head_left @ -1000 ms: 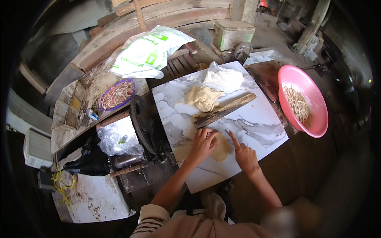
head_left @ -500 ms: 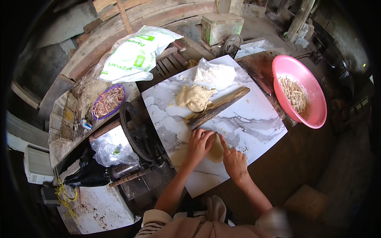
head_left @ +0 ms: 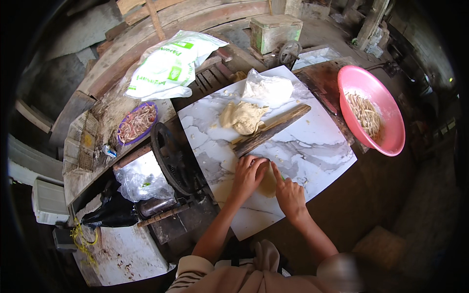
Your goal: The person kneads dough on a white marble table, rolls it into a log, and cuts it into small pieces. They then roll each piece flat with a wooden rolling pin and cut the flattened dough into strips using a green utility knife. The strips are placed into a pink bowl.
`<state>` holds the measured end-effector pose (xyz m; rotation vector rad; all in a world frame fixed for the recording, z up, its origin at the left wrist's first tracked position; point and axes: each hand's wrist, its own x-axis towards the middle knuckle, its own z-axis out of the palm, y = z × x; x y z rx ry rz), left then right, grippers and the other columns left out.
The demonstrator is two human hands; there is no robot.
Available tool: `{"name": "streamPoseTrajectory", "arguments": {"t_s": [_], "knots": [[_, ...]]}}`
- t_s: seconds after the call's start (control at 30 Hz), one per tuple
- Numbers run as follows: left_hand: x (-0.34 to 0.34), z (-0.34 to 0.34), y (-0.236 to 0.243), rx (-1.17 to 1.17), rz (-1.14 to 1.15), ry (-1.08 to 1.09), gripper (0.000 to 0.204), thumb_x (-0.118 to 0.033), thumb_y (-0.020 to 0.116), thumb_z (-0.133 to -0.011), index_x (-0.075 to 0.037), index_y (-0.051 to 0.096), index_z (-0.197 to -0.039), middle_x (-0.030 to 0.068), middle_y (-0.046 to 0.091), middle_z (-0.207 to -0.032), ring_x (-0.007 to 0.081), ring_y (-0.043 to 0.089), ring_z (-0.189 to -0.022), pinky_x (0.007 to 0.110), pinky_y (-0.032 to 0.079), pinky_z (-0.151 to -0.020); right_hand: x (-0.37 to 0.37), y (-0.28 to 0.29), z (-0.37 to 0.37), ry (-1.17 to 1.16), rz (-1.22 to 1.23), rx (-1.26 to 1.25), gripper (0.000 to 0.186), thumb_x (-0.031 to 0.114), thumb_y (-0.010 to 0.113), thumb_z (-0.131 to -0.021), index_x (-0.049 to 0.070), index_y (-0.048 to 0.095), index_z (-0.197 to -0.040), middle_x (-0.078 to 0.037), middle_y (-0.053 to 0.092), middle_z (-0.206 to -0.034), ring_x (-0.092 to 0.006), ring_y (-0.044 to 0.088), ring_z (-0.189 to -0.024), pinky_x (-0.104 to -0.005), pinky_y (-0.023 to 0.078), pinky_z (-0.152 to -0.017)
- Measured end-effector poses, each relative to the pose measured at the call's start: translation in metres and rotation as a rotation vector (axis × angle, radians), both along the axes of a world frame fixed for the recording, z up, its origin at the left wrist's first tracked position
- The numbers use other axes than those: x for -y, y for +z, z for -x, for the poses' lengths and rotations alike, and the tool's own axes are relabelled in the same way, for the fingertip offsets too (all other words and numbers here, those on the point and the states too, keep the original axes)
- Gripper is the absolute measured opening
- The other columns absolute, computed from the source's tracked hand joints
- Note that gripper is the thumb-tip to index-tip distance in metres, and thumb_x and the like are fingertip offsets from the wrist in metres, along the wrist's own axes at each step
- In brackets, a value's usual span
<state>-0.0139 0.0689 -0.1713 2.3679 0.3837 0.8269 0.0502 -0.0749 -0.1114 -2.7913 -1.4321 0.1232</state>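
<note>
On the marble-patterned board (head_left: 320, 163), a flat oval piece of dough (head_left: 267, 187) lies between my hands. My left hand (head_left: 247, 177) rests on its far left part, fingers bent and close together, holding it down. Closed around a slim knife (head_left: 269, 160), my right hand (head_left: 291, 198) stretches its index finger forward along the tool; most of the knife is hidden. Just beyond my fingers, a rough wooden stick (head_left: 273, 131) lies slantwise. A lump of dough (head_left: 242, 118) sits behind it, with a clear bag of white flour (head_left: 267, 89) farther back.
A pink basin (head_left: 396, 117) with dough strips stands at the right. On the left are a purple-rimmed tray (head_left: 120, 138) of pinkish strips, a dark wheel (head_left: 166, 158) of a machine, crumpled clear plastic (head_left: 141, 185) and a large white-and-green sack (head_left: 168, 68).
Both hands stay at the flat dough in nearly the same pose. The whole view has shifted slightly; little else differs.
</note>
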Motion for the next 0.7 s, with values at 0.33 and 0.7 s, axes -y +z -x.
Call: {"name": "streamPoseTrajectory", "arguments": {"t_s": [0.33, 0.7], "knots": [[0.003, 0.000, 0.002, -0.054, -0.019, 0.016, 0.030, -0.015, 0.065, -0.081, -0.018, 0.064, -0.111, 0.0070, 0.052, -0.099, 0.0278, 0.051, -0.097, 0.042, 0.040, -0.083, 0.015, -0.007, 0.009, -0.045, -0.069, -0.028, 0.078, 0.002, 0.053, -0.079, 0.022, 0.022, -0.148, -0.015, 0.062, -0.068, -0.0328, 0.063, -0.054, -0.0436, 0.052, -0.051], [0.004, 0.000, -0.001, -0.080, -0.078, 0.032, 0.032, -0.020, 0.064, -0.081, -0.021, 0.063, -0.113, 0.0063, 0.049, -0.097, 0.0266, 0.049, -0.094, 0.042, 0.039, -0.081, 0.052, -0.002, 0.030, -0.049, -0.019, -0.003, 0.083, 0.005, 0.057, -0.076, 0.016, 0.019, -0.149, -0.010, 0.058, -0.063, -0.0255, 0.062, -0.049, -0.0385, 0.051, -0.045]]}}
